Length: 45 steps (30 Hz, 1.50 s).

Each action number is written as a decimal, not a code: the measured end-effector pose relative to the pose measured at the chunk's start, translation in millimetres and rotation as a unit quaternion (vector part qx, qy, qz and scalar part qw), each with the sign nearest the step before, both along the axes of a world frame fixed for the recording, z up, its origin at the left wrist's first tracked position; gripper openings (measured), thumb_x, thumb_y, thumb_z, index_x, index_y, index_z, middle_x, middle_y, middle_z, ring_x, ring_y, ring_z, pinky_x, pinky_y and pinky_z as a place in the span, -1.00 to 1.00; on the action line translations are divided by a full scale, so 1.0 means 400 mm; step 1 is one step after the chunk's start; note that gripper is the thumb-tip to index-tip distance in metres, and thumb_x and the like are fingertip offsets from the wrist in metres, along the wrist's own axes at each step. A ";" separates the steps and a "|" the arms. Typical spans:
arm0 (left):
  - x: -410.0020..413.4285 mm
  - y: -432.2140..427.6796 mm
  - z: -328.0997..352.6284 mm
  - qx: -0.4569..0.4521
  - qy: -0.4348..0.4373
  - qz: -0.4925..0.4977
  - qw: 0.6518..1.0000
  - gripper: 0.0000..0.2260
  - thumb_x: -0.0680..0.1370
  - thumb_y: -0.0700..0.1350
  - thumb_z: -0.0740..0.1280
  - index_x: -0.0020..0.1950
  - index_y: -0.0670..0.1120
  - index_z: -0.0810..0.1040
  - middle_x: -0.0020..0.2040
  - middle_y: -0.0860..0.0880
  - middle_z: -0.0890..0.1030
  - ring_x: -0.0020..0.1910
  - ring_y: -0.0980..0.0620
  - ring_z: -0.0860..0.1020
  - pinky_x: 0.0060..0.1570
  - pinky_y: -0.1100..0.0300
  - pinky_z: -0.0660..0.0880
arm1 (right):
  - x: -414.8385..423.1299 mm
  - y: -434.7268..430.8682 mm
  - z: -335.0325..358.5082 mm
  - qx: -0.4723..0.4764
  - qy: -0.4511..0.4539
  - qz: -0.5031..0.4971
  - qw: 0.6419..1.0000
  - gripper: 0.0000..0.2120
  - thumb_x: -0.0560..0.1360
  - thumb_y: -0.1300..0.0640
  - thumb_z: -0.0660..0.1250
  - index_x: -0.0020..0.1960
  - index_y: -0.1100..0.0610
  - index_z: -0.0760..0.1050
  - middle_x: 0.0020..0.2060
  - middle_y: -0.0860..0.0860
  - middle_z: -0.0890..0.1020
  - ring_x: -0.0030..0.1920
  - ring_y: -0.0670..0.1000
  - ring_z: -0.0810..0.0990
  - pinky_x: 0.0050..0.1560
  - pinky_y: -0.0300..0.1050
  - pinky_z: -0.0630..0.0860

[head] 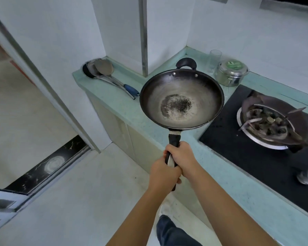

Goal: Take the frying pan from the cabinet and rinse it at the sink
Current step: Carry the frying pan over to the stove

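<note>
While both hands grip it, frying pan (181, 100) holds dark specks

Home kitchen: gas stove (267, 128), teal counter (114, 96), ladles (103, 70).

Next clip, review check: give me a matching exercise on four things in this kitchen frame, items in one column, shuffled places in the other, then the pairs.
Items
1. dark round frying pan
2. clear drinking glass
3. round steel lidded tin with a green label
4. metal spatulas with a blue handle

Places
A. on the counter's left end, by the wall
B. held above the counter edge by both hands on its handle
C. in the counter's far corner
D. on the counter just behind the black stove top

Pairs: 1-B, 2-C, 3-D, 4-A
</note>
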State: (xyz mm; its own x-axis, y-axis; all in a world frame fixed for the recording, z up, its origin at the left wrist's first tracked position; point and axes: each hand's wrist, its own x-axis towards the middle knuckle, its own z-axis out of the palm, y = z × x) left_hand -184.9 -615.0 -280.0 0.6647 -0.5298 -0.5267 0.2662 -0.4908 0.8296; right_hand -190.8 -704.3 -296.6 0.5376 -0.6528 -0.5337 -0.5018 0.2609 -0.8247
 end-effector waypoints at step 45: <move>0.109 -0.498 -0.089 -0.057 -0.072 -0.119 0.989 -0.69 0.41 -0.11 0.43 0.03 -0.05 0.36 -0.20 0.08 0.53 -0.30 0.18 0.55 -0.39 0.35 0.47 | 0.065 -0.543 -0.034 -0.101 0.045 0.111 0.988 -0.64 0.38 -0.08 0.43 0.06 0.08 0.44 -0.11 -0.06 0.59 -0.08 -0.09 0.57 -0.13 -0.27 0.49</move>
State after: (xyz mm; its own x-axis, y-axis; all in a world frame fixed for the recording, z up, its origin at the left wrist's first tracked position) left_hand -141.5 -814.0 -315.5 0.5778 -0.7303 -0.3643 0.0301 -0.4270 0.9038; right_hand -164.9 -921.7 -310.3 0.6367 -0.6212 -0.4569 -0.6011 -0.0288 -0.7986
